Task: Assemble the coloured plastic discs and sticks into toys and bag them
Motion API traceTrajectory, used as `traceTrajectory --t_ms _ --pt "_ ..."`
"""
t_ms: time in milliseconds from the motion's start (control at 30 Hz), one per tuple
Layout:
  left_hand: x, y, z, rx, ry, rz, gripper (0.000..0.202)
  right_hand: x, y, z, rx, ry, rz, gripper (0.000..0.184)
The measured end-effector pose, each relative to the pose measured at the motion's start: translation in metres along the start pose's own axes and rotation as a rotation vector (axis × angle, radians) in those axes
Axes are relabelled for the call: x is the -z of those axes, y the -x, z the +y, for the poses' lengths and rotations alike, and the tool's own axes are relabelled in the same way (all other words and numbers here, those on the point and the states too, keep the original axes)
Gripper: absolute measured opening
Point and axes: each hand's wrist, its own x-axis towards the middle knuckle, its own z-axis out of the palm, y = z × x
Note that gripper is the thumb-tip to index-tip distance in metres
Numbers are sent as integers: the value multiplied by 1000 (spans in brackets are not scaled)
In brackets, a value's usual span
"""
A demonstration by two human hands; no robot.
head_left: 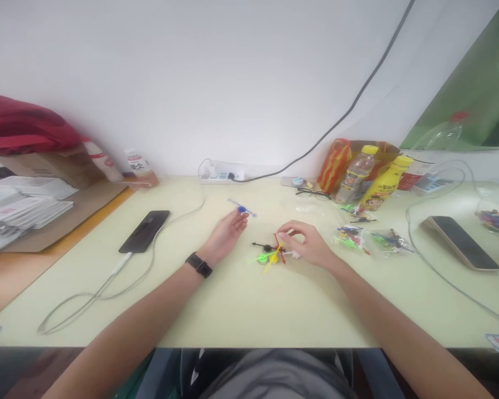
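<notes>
My left hand [227,235] rests on the pale table [241,299], palm up, with a small blue-hubbed spinner toy [242,208] pinched at its fingertips. A black band sits on that wrist. My right hand [305,241] lies to the right with its fingers curled over a little heap of coloured plastic spinner pieces [270,254], red, yellow, green and black. Its fingertips touch the red piece; whether they grip it is unclear.
A black phone [144,230] on a white cable lies at the left. A second phone [461,242] lies at the right. Small bags of coloured pieces [368,237], glasses, yellow-capped bottles [370,177] and a power strip [220,173] stand behind.
</notes>
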Motion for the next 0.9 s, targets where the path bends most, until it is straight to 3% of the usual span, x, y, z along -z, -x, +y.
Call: traceTrajectory --t_ms 100,233,333,467,600,733,833,900 --pt "0 1 -1 -32 -48 -13 16 1 -1 12 -74 127 47 23" --pt "0 1 -1 -49 -113 17 25 -1 1 18 -120 217 -22 26" --pt "0 0 -1 -43 -139 22 19 -3 2 15 -133 122 -92 30" --pt "2 -2 -1 -24 -211 -7 41 -11 3 5 -148 -116 -149 35" --pt "5 1 -7 -151 -604 -93 42 -20 6 -2 -167 -279 -210 41" --pt "1 10 -14 -335 -937 -232 28 -20 4 2 -109 -130 -102 38" --pt "-3 16 -18 -470 -1067 -377 16 -12 -1 14 -22 58 55 29" --pt "-4 19 -19 -493 -1101 -415 17 -6 -3 23 38 203 130 24"
